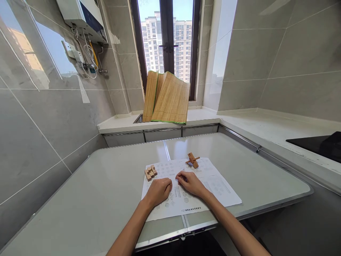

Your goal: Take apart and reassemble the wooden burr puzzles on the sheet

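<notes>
A large white printed sheet (165, 214) lies under both hands, covered with small line drawings and text. My left hand (159, 190) rests on its left half, fingers curled in and palm down; nothing shows in it. Opposite it, my right hand (191, 183) lies with bent fingers drawn together, also with nothing visible in them. Just beyond the left hand sits a blocky light wooden puzzle (151, 173) on the sheet's left edge. A darker wooden interlocking puzzle (192, 160), with pieces sticking out crosswise, stands past the right hand at the sheet's far edge.
The sheet lies on a pale folding table (112, 188) with a metal seam. Behind runs a white counter (202, 114) with a folded bamboo mat (172, 99) leaning by the window. A black cooktop (317, 144) is at right; a water heater (82, 17) hangs upper left.
</notes>
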The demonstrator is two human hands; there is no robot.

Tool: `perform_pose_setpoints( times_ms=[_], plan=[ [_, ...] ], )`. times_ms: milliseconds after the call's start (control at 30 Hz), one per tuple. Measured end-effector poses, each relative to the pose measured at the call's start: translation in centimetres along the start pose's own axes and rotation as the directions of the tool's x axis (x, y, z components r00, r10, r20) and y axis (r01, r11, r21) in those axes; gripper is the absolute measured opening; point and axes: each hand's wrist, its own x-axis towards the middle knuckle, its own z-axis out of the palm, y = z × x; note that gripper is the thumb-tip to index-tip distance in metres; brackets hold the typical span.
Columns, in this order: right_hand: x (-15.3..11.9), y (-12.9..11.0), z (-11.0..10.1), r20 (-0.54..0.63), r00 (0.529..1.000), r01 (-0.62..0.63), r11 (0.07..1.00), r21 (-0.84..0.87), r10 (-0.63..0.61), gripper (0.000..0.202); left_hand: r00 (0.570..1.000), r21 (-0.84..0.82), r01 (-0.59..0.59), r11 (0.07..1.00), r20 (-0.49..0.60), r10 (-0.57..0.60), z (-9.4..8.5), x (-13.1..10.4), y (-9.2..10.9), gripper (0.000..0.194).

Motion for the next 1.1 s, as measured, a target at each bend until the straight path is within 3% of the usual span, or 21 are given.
perform_pose_setpoints(
  times_ms=[1100],
  plan=[
    [0.01,0.01,-0.06,-0.015,1.000,0.000,1.000,0.002,0.000,0.025,1.000,-0.005,-0.001,1.000,0.004,0.001,-0.08,0.04,0.11,0.026]
  ],
)
